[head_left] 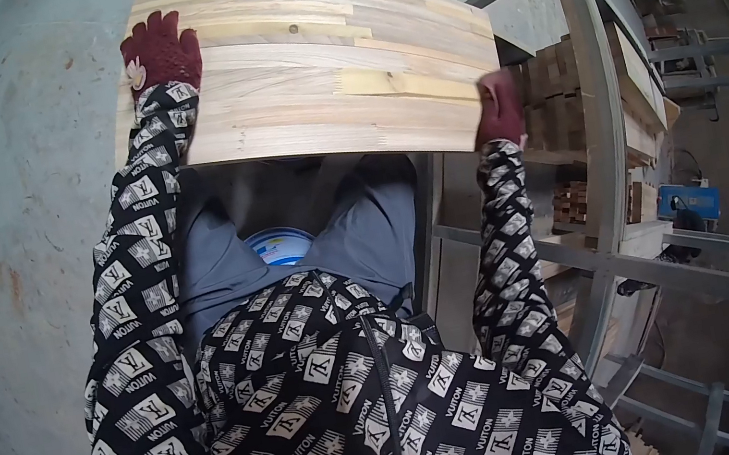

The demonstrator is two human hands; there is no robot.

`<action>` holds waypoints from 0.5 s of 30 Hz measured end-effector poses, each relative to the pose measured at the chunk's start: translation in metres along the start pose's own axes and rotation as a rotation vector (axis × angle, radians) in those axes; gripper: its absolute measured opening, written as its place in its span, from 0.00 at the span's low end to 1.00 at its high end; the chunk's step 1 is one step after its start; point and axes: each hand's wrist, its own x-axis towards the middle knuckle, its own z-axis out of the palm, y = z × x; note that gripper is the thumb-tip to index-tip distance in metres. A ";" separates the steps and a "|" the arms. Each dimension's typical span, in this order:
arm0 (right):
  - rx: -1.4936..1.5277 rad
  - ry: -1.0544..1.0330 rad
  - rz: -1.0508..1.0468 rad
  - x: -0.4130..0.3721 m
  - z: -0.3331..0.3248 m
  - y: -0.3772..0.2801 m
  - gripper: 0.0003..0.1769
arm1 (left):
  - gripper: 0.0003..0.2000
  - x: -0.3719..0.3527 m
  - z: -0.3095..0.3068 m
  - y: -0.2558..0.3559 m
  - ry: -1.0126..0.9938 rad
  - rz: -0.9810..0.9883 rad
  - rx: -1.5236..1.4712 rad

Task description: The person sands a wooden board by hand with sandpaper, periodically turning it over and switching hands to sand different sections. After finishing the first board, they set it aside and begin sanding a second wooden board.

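Observation:
A wide, pale board of joined wood strips (289, 75) lies in front of me, above my knees. My left hand (161, 54), in a dark red knitted glove, rests flat on the board's upper left part with its fingers spread. At the board's right edge is my right hand (500, 109), also gloved in dark red and slightly blurred. Its fingers are bent round that edge, gripping it. The underside of the board and the fingertips beneath it are hidden.
On the right stands a grey metal frame (595, 109) with stacked wood blocks (550, 88) inside it. Farther right is a blue box (689, 201). A blue and white round object (280, 245) shows between my legs. Concrete floor (6, 242) spans the left.

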 end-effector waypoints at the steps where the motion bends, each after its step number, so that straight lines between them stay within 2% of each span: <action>1: 0.134 -0.013 0.104 0.001 -0.005 -0.002 0.17 | 0.21 -0.002 0.001 0.000 0.021 0.008 0.025; 2: 0.072 -0.073 0.152 0.004 -0.011 -0.015 0.17 | 0.21 -0.002 0.000 0.000 0.019 0.003 0.021; 3: -0.017 -0.039 0.054 0.007 0.005 -0.009 0.17 | 0.21 0.000 0.000 0.000 0.003 -0.004 0.016; 5: -0.157 0.055 0.038 -0.013 0.061 -0.040 0.17 | 0.20 0.000 0.000 0.002 -0.015 -0.003 0.013; 6: -0.079 0.044 -0.049 -0.021 0.089 -0.065 0.16 | 0.20 -0.001 0.001 0.001 0.009 0.008 0.013; 8: 0.242 0.041 -0.181 -0.041 0.131 -0.155 0.17 | 0.20 -0.002 0.000 0.000 0.030 0.033 0.016; 9: 0.295 -0.064 -0.256 -0.047 0.121 -0.211 0.18 | 0.20 -0.002 -0.002 0.001 0.005 0.024 0.001; 10: 0.120 -0.177 -0.380 -0.060 0.144 -0.238 0.20 | 0.20 0.000 -0.003 0.001 -0.017 0.011 -0.013; 11: 0.308 -0.279 -0.454 -0.052 0.101 -0.283 0.22 | 0.20 0.001 -0.003 0.000 -0.014 0.014 -0.008; 12: 0.314 -0.277 -0.560 -0.058 0.096 -0.297 0.24 | 0.20 0.000 -0.001 0.000 -0.023 0.015 -0.010; 13: 0.357 -0.389 -0.552 -0.057 0.097 -0.294 0.25 | 0.20 0.000 0.000 -0.001 -0.031 0.013 -0.012; 15: 0.395 -0.430 -0.554 -0.046 0.087 -0.268 0.24 | 0.20 -0.001 0.006 -0.003 0.019 0.016 -0.022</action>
